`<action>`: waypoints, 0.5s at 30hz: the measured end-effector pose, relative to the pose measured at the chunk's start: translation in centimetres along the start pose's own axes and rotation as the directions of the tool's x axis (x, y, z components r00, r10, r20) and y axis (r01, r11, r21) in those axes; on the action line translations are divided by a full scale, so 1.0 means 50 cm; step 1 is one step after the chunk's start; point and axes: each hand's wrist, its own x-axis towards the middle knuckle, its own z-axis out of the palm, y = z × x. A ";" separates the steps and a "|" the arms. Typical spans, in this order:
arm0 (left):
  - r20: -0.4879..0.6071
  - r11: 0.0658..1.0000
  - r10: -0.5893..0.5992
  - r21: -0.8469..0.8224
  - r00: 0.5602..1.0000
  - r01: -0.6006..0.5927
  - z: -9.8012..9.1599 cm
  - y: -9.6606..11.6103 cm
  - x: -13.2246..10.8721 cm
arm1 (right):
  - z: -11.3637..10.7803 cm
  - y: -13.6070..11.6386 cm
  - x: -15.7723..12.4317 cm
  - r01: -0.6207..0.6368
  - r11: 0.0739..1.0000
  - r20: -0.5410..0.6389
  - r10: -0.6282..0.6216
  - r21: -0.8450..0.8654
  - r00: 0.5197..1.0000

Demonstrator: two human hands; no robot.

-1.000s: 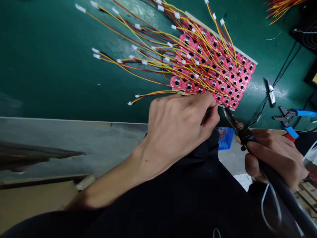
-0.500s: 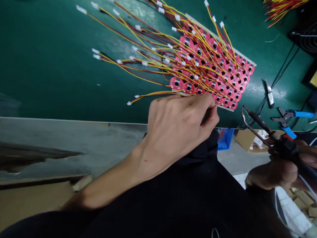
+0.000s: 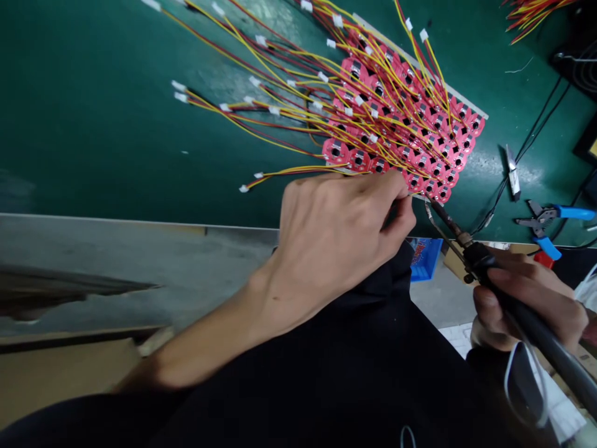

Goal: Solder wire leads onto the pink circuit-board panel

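Observation:
My left hand (image 3: 342, 227) is closed in a pinch at the near edge of a panel of red circuit boards (image 3: 336, 151). A short bit of yellow wire (image 3: 416, 195) sticks out from its fingertips towards the panel's near right corner. My right hand (image 3: 532, 292) grips a black soldering iron (image 3: 480, 258) with a thin metal guide along its shaft. The iron's tip meets the panel edge beside the wire end. Many red, yellow and black wires with white plugs (image 3: 274, 111) run from the panel to the left. My left fingertips are partly hidden.
To the right on the green table (image 3: 93, 137) lie a utility knife (image 3: 512, 173) and blue-handled wire strippers (image 3: 543, 218). A wire bundle (image 3: 536, 15) lies at the far right. Below the table edge are a blue bin (image 3: 425, 261) and a cardboard box (image 3: 454, 264).
My right hand has brought the soldering iron left and up, from beside the panel to its near right edge. My left hand keeps its pinch in nearly the same place.

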 end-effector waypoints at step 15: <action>-0.017 1.000 0.010 0.011 1.000 -0.010 -0.002 -0.001 -0.002 | 0.027 -0.018 0.018 0.060 0.993 -0.061 -0.066 -0.102 0.996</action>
